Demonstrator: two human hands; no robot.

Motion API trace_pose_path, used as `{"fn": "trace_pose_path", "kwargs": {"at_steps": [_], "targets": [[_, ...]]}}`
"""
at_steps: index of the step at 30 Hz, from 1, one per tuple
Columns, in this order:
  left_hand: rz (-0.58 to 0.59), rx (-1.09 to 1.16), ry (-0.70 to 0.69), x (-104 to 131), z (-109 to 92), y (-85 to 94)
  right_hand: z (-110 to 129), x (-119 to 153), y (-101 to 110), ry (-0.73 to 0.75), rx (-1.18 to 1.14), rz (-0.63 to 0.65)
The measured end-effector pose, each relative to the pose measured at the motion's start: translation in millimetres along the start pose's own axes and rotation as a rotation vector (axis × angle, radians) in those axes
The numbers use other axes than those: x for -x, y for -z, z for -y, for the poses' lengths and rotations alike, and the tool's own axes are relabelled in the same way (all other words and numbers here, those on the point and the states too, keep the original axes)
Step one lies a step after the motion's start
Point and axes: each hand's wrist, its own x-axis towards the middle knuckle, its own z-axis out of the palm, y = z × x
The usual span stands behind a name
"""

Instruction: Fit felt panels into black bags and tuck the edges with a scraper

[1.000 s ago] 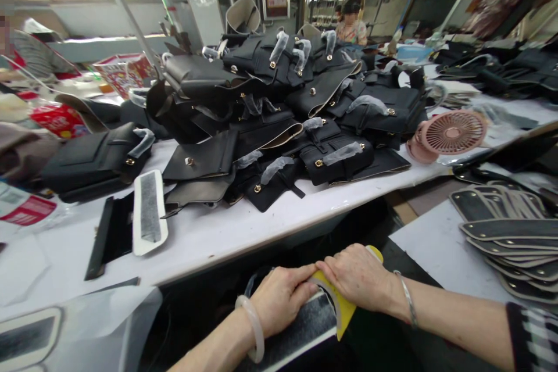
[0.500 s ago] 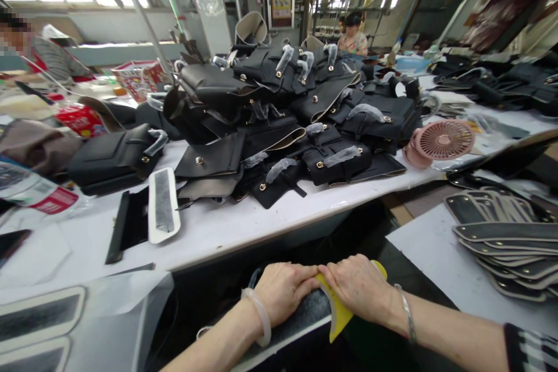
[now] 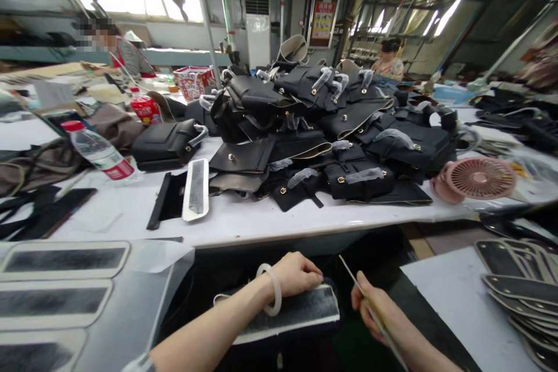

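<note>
My left hand [image 3: 299,275] lies curled over the far edge of a dark grey panel with a white border [image 3: 300,311], its fingers closed at that edge. The panel rests on something black, perhaps a bag, below the table edge; my left forearm covers part of it. My right hand [image 3: 375,308], to the right of the panel and apart from it, is closed round a thin yellowish scraper [image 3: 349,270] seen edge-on. The scraper's tip points up and left. Similar bordered panels [image 3: 56,302] lie on a grey sheet at the left.
A heap of black bags [image 3: 300,128] covers the white table [image 3: 244,229]. A pink fan [image 3: 475,179] stands at the right, and a bottle [image 3: 102,154] leans at the left. Stacked dark straps [image 3: 523,290] lie at the lower right. Two people sit farther back.
My right hand has moved right and down off the panel, turning the yellow scraper edge-on. My left hand stays on the panel, now farther from the right one. The view has swung left.
</note>
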Motion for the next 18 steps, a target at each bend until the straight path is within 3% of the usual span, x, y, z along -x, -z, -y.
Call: {"fn": "trace_pose_path", "kwargs": {"at_steps": [4, 6, 13, 18], "targets": [[-0.012, -0.003, 0.059, -5.3, -1.2, -2.8, 2.6, -11.4, -1.8, -0.072, -0.787, 0.21], [-0.009, -0.01, 0.07, -6.8, -2.1, -2.8, 6.0, -15.4, -4.7, -0.064, -0.934, 0.254], [-0.001, -0.052, 0.054, -6.8, -8.2, 0.2, 3.1, -27.2, -21.0, -0.14, -0.834, 0.096], [0.002, -0.131, 0.017, -8.8, -10.5, -1.4, -2.9, -33.0, -20.1, 0.035, -0.61, 0.047]]}}
